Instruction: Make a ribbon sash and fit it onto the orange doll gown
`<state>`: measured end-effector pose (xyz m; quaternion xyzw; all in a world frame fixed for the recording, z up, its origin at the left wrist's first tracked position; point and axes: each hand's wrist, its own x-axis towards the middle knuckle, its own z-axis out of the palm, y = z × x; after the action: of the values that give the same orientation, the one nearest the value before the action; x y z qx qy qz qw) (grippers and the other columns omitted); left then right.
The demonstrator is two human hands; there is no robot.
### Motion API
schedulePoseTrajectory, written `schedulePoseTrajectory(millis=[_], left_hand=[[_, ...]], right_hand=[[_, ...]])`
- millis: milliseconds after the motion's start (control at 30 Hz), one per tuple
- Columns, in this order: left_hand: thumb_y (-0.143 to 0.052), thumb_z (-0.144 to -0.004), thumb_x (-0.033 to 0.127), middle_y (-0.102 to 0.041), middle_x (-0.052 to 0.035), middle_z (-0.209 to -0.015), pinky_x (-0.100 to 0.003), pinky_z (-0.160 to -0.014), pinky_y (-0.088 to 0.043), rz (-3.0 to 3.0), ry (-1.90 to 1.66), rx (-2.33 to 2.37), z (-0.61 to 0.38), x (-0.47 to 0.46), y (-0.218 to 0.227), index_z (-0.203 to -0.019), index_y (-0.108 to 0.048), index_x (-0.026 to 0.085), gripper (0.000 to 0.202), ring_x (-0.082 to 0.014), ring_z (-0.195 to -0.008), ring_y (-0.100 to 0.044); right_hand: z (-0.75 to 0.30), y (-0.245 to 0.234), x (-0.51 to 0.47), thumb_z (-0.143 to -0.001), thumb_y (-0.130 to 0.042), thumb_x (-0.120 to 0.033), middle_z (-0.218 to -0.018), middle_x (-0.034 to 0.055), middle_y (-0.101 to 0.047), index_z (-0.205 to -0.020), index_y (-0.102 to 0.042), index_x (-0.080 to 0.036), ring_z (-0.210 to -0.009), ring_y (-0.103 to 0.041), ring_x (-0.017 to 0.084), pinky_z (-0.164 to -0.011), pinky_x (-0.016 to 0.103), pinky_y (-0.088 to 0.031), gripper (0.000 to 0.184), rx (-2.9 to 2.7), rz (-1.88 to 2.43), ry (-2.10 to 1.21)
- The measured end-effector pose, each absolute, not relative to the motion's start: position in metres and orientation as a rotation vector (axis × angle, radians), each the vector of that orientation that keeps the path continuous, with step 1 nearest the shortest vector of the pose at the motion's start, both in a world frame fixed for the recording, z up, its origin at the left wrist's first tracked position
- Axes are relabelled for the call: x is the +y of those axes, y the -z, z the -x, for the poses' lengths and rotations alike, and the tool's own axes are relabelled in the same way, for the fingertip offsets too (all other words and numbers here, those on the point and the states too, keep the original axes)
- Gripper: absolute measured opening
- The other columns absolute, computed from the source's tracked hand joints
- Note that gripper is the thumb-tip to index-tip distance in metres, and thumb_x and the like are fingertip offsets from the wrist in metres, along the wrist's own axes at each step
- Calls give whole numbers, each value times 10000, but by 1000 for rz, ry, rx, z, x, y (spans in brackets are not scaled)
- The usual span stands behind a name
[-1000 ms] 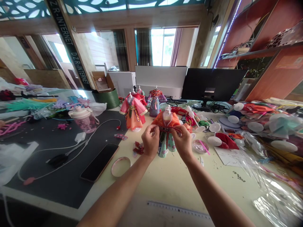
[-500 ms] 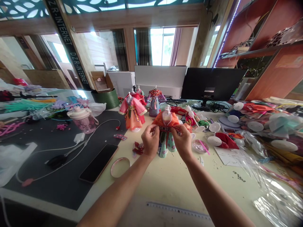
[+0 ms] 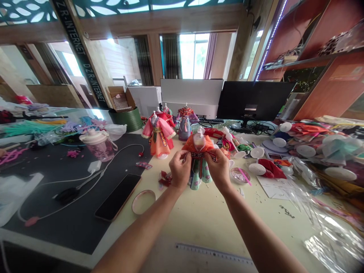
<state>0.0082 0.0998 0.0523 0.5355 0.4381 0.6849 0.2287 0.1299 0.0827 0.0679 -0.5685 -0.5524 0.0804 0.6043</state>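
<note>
Head view: I see left hand (image 3: 180, 168) and right hand (image 3: 218, 167) pinching a belt (image 3: 198, 155), seemingly unfastened; the gown (image 3: 158, 133) at their ten o'clock looks finished.

bright window (image 3: 187, 55), edges perhaps soft

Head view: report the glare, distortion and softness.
In the head view, the window is largely washed out to white and the plastic at lower right glints; the pillar leans in the head view, likely wide-lens distortion; the left hand and right hand look fairly clear in the head view, but the pattern on the band between them is too small to make out.
</note>
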Motion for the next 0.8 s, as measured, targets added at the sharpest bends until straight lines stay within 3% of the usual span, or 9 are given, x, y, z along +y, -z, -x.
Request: schedulePoseTrajectory(millis=[800], left_hand=[[-605,-796,267,-655,-24,-720,-244,-657,-497,-1579,-1980,1205,-7,108,-46,-810,-628,165,106,-132,-663,-602]], right_hand=[[-129,-62,93,-756,-568,-285,-693,-4,-651,-749,-656,-206,-667,-554,158,-676,283,-423,119,-1235,1298,-70]])
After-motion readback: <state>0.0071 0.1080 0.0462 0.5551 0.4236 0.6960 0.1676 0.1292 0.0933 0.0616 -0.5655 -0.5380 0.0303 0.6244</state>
